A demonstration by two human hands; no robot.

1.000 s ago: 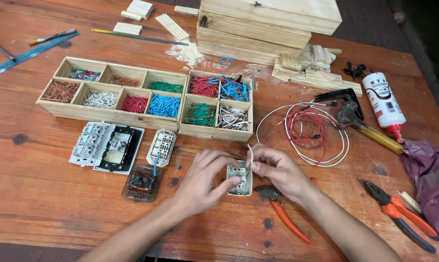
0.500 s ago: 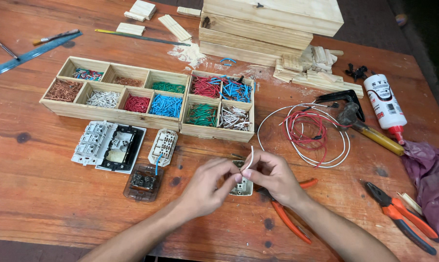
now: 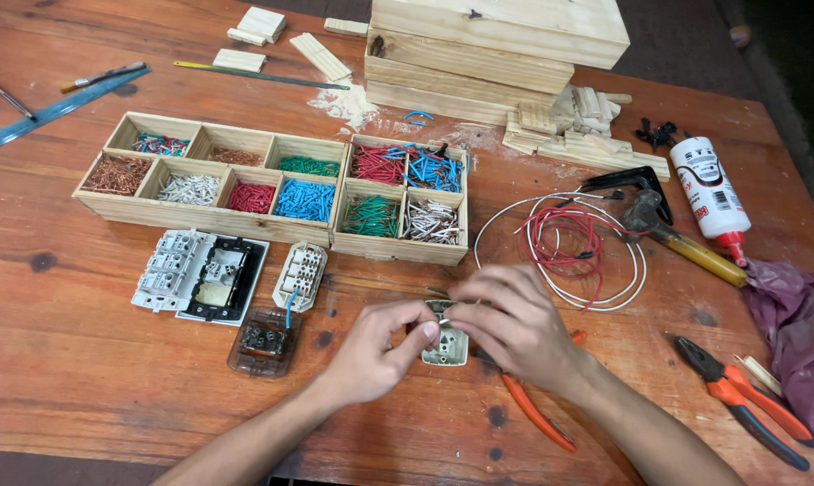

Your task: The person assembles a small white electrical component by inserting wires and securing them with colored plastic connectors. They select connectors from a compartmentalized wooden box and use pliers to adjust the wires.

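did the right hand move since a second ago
Yes. The right hand has slid left over the small white switch part, now covering more of it, judged against the orange-handled pliers lying beside it.

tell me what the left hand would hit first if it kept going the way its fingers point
The left hand points right, at the small white switch module it already touches; right behind that is the right hand. Depth is hard to judge.

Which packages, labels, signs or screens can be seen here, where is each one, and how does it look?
Glue bottle: lying at the right side of the table, white, with a red nozzle.
Its label: white, with dark print, wrapped around the bottle's body.
No signs or screens are in view.
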